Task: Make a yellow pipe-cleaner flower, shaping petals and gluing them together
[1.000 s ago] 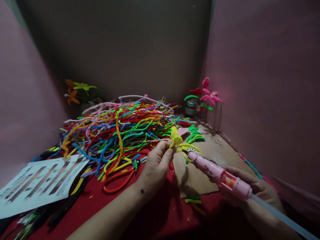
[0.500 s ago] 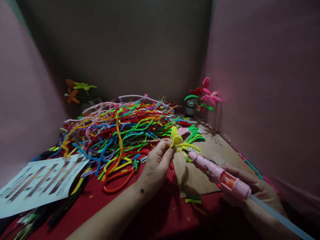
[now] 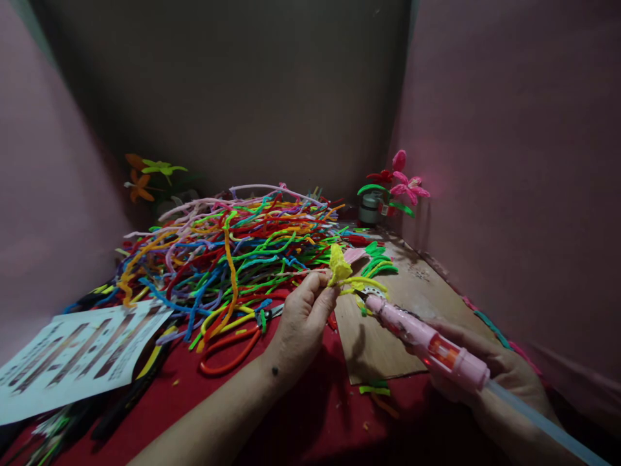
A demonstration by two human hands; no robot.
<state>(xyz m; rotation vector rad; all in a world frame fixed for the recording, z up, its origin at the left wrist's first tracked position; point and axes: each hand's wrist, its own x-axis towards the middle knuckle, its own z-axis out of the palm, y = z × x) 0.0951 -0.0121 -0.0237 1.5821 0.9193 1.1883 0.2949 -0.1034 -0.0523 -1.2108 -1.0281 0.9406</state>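
Between thumb and fingers, my left hand (image 3: 305,314) pinches a yellow pipe-cleaner flower (image 3: 339,264), with thin yellow loops sticking out to its right. My right hand (image 3: 504,382) is wrapped round a pink hot glue gun (image 3: 427,340); a clear glue stick (image 3: 543,421) runs out of its back end. The gun's nozzle points left at the yellow loops, close to them; whether it touches cannot be made out. Below the flower lies a wooden board (image 3: 388,353), bearing green pipe-cleaner leaves (image 3: 381,264) and a pale pink petal piece (image 3: 356,255).
A large heap of coloured pipe cleaners (image 3: 252,239) spreads left of the board. Red-handled scissors (image 3: 233,362) and a printed sheet (image 3: 77,356) lie on the red cloth (image 3: 301,408). Finished pink flowers (image 3: 410,188) stand behind right, orange ones (image 3: 140,186) behind left.
The yellow flower has shifted very slightly to the left in my left hand. The glue gun stays almost where it was.
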